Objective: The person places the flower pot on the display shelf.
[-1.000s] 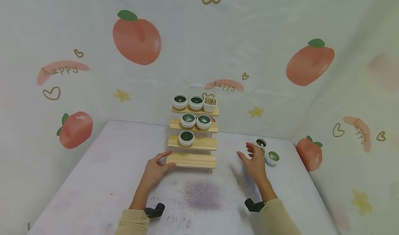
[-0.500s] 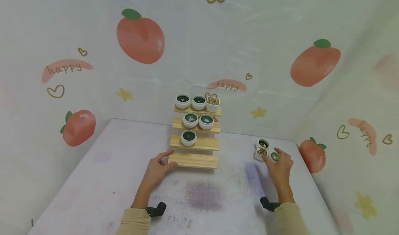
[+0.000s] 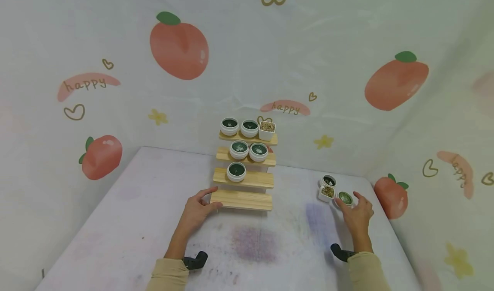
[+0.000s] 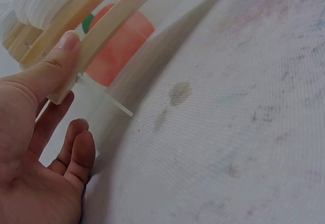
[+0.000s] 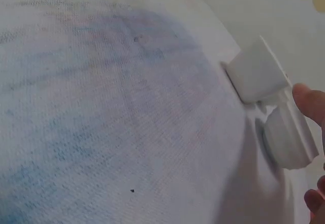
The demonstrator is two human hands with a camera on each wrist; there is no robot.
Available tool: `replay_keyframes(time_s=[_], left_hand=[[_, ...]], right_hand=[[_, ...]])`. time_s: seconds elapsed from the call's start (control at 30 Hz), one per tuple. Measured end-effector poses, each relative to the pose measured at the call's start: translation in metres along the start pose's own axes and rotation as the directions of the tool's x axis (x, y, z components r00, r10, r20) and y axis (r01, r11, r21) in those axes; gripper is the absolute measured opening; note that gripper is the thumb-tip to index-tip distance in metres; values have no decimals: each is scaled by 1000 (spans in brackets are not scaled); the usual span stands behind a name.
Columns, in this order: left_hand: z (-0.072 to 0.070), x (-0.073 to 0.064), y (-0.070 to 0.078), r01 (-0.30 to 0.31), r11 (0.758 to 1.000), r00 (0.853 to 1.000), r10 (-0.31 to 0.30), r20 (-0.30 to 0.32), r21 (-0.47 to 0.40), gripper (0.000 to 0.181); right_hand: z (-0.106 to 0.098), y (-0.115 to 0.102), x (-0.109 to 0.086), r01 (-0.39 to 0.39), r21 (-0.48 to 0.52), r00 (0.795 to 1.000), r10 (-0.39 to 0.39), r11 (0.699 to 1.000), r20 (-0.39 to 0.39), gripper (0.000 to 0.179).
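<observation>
Flanking a round bowl (image 3: 344, 199), right fingers (image 5: 312, 102) curve; left fingers (image 4: 55, 64) grip wood (image 3: 245, 200).

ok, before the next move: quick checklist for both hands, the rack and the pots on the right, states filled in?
1. Left hand on the lowest shelf: ok, thumb and finger pinch its left end.
2. Right hand around the green-filled round bowl: ok, thumb and fingers at opposite sides.
3. Firm hold on that bowl: cannot tell, contact unclear.
4. Bowl well apart from the square pot: not ok, they sit very close.
5. Dark-green bowl one shelf up, upright: ok.
</observation>
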State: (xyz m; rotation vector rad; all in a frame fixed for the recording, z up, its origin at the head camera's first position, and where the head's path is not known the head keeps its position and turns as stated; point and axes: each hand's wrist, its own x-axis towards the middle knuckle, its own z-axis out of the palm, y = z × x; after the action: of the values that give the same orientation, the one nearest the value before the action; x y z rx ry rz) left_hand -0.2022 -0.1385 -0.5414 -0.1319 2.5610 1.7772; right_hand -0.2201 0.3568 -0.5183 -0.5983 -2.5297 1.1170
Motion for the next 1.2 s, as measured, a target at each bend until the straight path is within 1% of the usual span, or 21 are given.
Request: replay_keyframes(time_s=[0.2,0.27,0.43,0.57,0.67,0.8,0.9,1.0,1.1,1.2], left_hand=[[-1,-1,1,-12,1000,1000,12,3,-3,63],[0,-1,1,-13,1000,1000,13,5,-3,63],[1,-1,2,-16,1000,1000,16,8,-1,63],[1,0,1,-13,1000,1000,13,-2,-3,63],[1,0,0,-10,1000,1000,10,-5,1,63],[0,1,0,-14,1000,1000,14,4,7,63],[-2,0,1,-16,1000,1000,16,1,6,63],[-2,-1,2,-11,1000,1000,11,-4,7,62],[-2,-2,4,-4,1000,1000,4,-1,4,62],[-2,-2,5,1,1000,1000,-1,-1,0,62]], right_hand=[[6,13,3,-11,35,1000,10,999,19,79],[8,17,4,-28,47,999,26,998,35,81],[11,23,5,-99,49,993,96,994,67,84],[14,23,6,-104,73,993,99,992,69,80],[14,20,3,-104,107,994,98,989,55,78],[10,11,-1,-102,163,995,104,981,-4,76],[9,6,-2,-96,183,993,107,978,-49,75],[9,2,-3,-87,194,992,102,977,-68,75],[9,-8,-5,-54,206,996,68,977,-60,73],[10,-27,-9,12,232,999,-2,973,-43,71]])
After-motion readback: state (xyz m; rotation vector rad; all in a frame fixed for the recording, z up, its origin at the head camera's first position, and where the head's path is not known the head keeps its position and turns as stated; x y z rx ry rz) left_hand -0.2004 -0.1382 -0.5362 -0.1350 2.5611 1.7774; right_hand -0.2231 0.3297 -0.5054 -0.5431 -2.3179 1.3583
